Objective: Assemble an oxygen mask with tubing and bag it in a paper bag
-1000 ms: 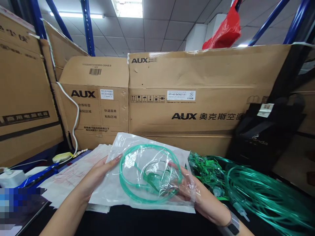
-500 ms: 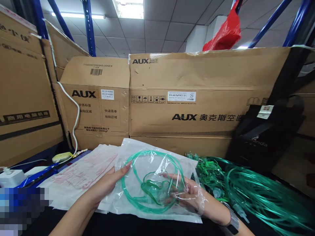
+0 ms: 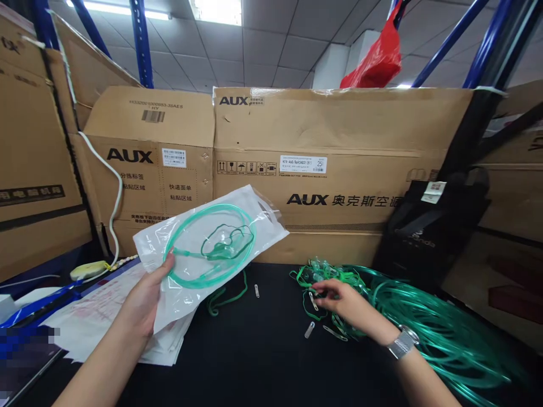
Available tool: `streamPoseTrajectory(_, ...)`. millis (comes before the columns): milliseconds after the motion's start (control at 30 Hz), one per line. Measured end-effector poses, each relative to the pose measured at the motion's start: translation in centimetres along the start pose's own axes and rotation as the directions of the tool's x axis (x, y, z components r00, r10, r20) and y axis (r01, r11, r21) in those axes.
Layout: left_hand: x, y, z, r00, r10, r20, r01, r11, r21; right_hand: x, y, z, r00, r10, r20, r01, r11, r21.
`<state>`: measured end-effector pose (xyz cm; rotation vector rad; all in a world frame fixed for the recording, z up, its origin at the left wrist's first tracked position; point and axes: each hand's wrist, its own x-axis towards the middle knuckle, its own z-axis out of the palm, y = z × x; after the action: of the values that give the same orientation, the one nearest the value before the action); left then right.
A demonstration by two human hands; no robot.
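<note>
My left hand grips a clear-fronted white pouch by its lower left side, thumb on top, and holds it raised and tilted. Inside lie a green oxygen mask with a strap and a loop of green tubing. My right hand is over the black table beside a heap of green masks and straps. Its thumb and fingers curve apart at a small metal strip; whether they touch it is unclear. More small metal strips lie just in front.
Coiled green tubing fills the right side. White pouches are stacked at left. A loose green strap and another metal strip lie mid-table. Cardboard boxes wall the back; a black bag hangs at right.
My right hand has come out of the pouch and moved right to the metal strips. My left hand has lifted and tilted the pouch to the left, uncovering the black table.
</note>
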<state>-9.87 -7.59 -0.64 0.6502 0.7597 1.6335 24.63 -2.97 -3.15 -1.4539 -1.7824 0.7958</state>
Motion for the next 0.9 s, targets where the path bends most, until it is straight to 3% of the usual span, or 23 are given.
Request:
streamPoseTrajectory(100, -0.2, -0.2, 0.2, 0.999, -0.051, 0.004, 0.052, 0.998, -0.035, -0.7, 0.2, 1.3, 0.964, -0.002, 0.265, 0.046, 0.986, -0.161)
streamPoseTrajectory(167, -0.2, -0.6, 0.4, 0.998, -0.069, -0.003, 0.068, 0.997, -0.024, -1.0, 0.1, 2.1, 0.929, 0.012, 0.371, 0.095, 0.958, -0.269)
streamPoseTrajectory(400, 0.0, -2.6, 0.5, 0.995, -0.101, -0.004, 0.101, 0.995, -0.008, -0.8, 0.2, 3.7, 0.919, 0.059, 0.391, 0.077, 0.943, -0.324)
streamPoseTrajectory(633, -1.0, -3.9, 1.3, 0.975, -0.219, 0.029, 0.217, 0.975, 0.043, -0.8, 0.2, 4.6, 0.947, 0.003, 0.322, 0.121, 0.924, -0.363)
streamPoseTrajectory(767, -1.2, -4.0, 1.4, 0.979, -0.204, 0.007, 0.203, 0.977, 0.057, -0.5, 0.2, 5.0, 0.966, -0.025, 0.258, 0.124, 0.919, -0.373)
streamPoseTrajectory(900, -1.1, -3.9, 1.3, 0.983, -0.184, -0.007, 0.184, 0.982, 0.049, -0.2, 0.1, 4.1, 0.974, -0.02, 0.227, 0.105, 0.923, -0.369)
